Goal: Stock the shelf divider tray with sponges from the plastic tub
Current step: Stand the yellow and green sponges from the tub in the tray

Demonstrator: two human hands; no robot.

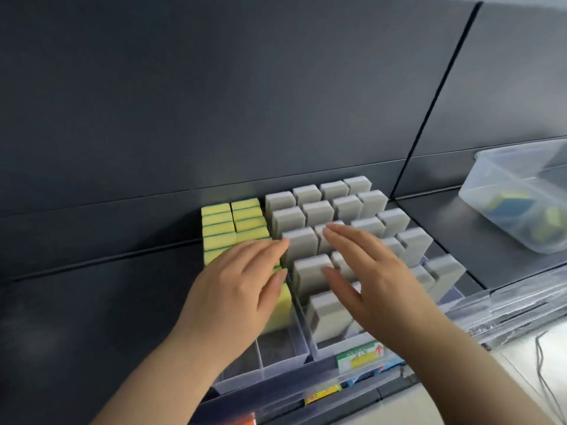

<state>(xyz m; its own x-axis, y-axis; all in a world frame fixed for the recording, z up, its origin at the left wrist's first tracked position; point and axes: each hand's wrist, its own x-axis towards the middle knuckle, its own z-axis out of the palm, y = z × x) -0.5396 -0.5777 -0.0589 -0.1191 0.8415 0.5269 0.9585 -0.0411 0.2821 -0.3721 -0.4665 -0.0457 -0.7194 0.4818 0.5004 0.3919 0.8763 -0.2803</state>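
Note:
A clear shelf divider tray stands on the dark shelf. Two lanes of yellow-green sponges fill its left side. Beside them stand several lanes of upright grey sponges. My left hand lies flat with straight fingers over the front yellow sponges, fingertips reaching the nearest grey one. My right hand is spread flat over the grey rows, its thumb against a grey sponge. Neither hand holds anything. The plastic tub sits on the shelf at the right with a few blue and yellow sponges inside.
The front compartments of the tray's left lanes hold nothing. Small coloured packets lie on the shelf below the tray. A dark back panel rises behind the shelf. A thin cable runs along the floor at the right.

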